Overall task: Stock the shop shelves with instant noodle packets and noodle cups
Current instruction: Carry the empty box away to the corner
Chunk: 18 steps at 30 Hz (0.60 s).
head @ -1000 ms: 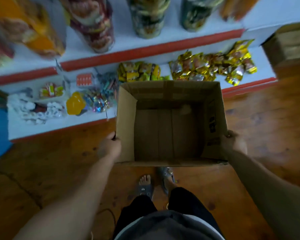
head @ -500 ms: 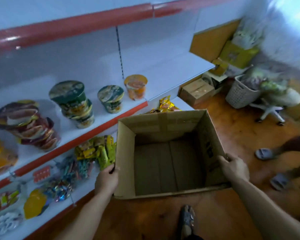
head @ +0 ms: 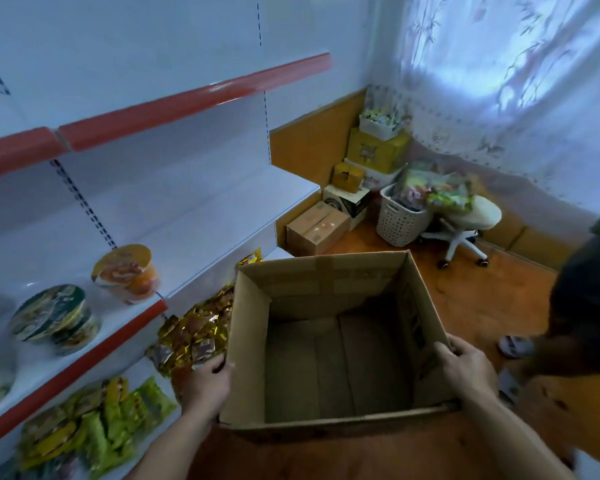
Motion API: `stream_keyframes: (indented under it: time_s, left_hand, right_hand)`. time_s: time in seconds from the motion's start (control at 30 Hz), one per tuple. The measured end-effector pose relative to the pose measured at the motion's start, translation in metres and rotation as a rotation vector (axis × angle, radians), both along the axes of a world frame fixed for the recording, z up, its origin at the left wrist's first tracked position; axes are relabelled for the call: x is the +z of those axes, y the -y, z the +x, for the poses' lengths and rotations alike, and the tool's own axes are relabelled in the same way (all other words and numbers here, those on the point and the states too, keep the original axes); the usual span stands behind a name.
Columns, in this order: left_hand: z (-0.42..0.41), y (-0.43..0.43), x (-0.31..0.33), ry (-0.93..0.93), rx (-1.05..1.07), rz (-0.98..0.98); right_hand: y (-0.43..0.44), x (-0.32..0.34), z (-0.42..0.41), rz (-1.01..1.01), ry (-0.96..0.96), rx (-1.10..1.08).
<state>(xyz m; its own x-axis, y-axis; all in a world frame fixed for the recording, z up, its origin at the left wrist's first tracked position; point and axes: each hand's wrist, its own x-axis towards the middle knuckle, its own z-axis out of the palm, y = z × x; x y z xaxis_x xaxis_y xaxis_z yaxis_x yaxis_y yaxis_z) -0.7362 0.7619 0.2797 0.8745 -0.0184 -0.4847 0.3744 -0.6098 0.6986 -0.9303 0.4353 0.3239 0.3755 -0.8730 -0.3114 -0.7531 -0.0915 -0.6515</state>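
Observation:
I carry an open brown cardboard box (head: 329, 289) in front of me; nothing lies inside it. My left hand (head: 207, 381) grips its left wall and my right hand (head: 465, 368) grips its right wall, fingers curled over the rim. On the white shelf (head: 201, 265) to the left stand an orange noodle cup (head: 127, 273) and stacked green noodle cups (head: 54, 317). Gold noodle packets (head: 196, 332) and green-yellow packets (head: 118, 410) lie on the lower shelf.
In the far corner stand closed cardboard boxes (head: 316, 228), yellow boxes (head: 374, 152), a white laundry basket (head: 397, 220) full of packets and a white swivel stool (head: 471, 216). Another person (head: 586, 299) stands at the right edge on the wooden floor.
My view has swung up and to the right, from the lower shelf and my feet towards the room's corner. Both hands keep hold of the box, which has moved right along the shelves.

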Motion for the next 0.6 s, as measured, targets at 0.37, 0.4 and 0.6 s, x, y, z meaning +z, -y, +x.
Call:
stream_keyframes:
  time_s: [0.37,0.4,0.6]
  left_hand:
    - [0.058,0.199,0.007,0.009,-0.106,-0.027]
    - [0.065,0.215,0.006,0.016,-0.117,-0.017]
    - [0.128,0.325,-0.011,-0.028,-0.166,-0.042]
  right_hand:
    - [0.166,-0.01,0.02,-0.016,-0.008,-0.181]
    - [0.18,-0.011,0.026,-0.013,-0.014,-0.188]
    - [0.279,-0.022,0.087,-0.011,-0.028,-0.224]
